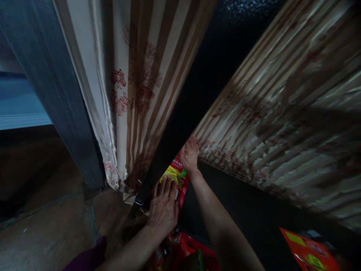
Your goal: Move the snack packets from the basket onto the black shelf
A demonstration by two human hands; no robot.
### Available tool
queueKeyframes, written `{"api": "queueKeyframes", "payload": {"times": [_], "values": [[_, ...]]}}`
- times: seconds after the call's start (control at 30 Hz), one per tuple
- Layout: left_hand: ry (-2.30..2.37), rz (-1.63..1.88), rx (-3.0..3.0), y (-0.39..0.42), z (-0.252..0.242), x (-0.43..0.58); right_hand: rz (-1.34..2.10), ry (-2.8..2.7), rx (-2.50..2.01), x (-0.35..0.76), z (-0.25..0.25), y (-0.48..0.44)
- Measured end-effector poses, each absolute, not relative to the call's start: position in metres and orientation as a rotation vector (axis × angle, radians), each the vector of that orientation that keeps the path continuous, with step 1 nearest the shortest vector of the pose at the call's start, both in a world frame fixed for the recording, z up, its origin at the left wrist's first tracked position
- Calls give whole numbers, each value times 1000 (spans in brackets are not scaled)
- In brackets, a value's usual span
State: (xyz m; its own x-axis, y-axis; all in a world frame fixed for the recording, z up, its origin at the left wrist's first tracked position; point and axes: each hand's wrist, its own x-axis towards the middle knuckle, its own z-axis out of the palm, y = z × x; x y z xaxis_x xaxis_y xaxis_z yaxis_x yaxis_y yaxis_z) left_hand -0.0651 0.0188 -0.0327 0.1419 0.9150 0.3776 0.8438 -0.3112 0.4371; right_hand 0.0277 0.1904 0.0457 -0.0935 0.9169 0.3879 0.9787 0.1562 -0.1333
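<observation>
A shiny red and yellow snack bag (177, 162) with printed lettering lies in the narrow space beside a dark bar, partly covered by both hands. My left hand (164, 205) rests flat on its near end, fingers stretched forward and slightly apart. Farther in, my right hand (190, 155) lies on the far end of the same bag, at the foot of the curtain. Its fingers point away from me and look a little bent; their tips are dim. Below my wrists, several more colourful packets (183, 250) sit in shadow.
A dark bar (191, 98) slants across the middle. Striped curtain cloth (146, 86) hangs left of it, more cloth (270, 113) right. Near my right forearm is a black panel (225, 188), with an orange packet (307, 250) farther right. A grey post (56, 86) stands on the tiled floor (50, 229).
</observation>
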Motion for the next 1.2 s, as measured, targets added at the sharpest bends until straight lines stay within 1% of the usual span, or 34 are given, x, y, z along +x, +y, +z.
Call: {"api": "queueKeyframes", "payload": {"times": [0.1,0.23,0.43,0.53,0.8,0.97,1.1,1.2], "values": [[1795,975,2239,19,-28,-65,-91,-1703,-1656,53,31,165],[1897,1064,2135,22,-23,-66,234,-1313,-1640,79,0,124],[1964,1132,1914,27,-22,-71,560,-1138,-1662,81,-26,81],[1955,1124,1808,30,-26,-74,630,-1125,-1661,82,-31,89],[1901,1085,1662,40,-38,-77,784,-1053,-1549,93,-41,143],[1897,1036,1686,41,-30,-78,786,-1136,-1509,89,-34,148],[1884,993,1684,40,-24,-79,857,-1087,-1507,82,-37,151],[1895,978,1686,39,-23,-79,817,-1044,-1497,79,-40,147]]}}
